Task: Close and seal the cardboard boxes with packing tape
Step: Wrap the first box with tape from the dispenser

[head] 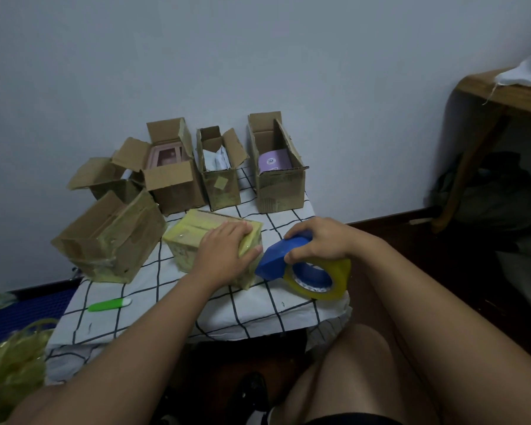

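Yellow-taped small cardboard box [196,240] is lying at the centre of the frame on the checked-cloth bench [258,302], with the left hand [224,256] pressing flat on it, fingers straight. Just right, the right hand [319,240] is gripping the blue tape dispenser [285,259], fingers curled around it.

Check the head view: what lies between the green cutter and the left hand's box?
Nothing: only bare checked cloth lies between the green cutter and the taped box under the left hand, per the head view.
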